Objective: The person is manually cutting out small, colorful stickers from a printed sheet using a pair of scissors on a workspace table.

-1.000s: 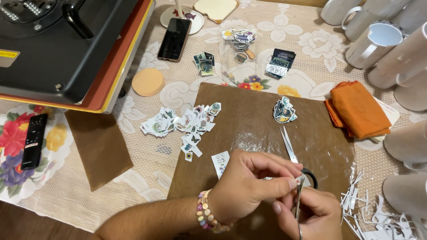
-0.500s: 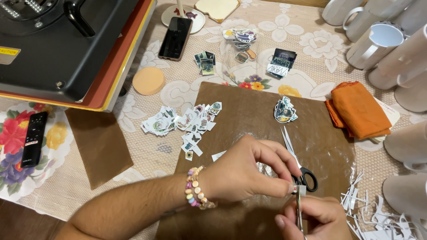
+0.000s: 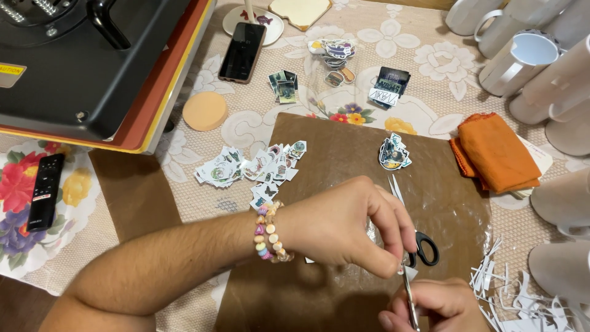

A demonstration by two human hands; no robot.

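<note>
left hand (image 3: 344,227) pinched shut on small cutout (image 3: 404,269) over brown mat (image 3: 344,147) near tabletop's front edge | right hand (image 3: 433,305) closed around thin tool (image 3: 409,298) | scissors (image 3: 413,230) lay on mat

The left forearm reaches across from the near left, its left hand (image 3: 344,224) arched, fingertips pinched downward. The right hand (image 3: 433,306) sits curled beneath, at the near edge.
</note>
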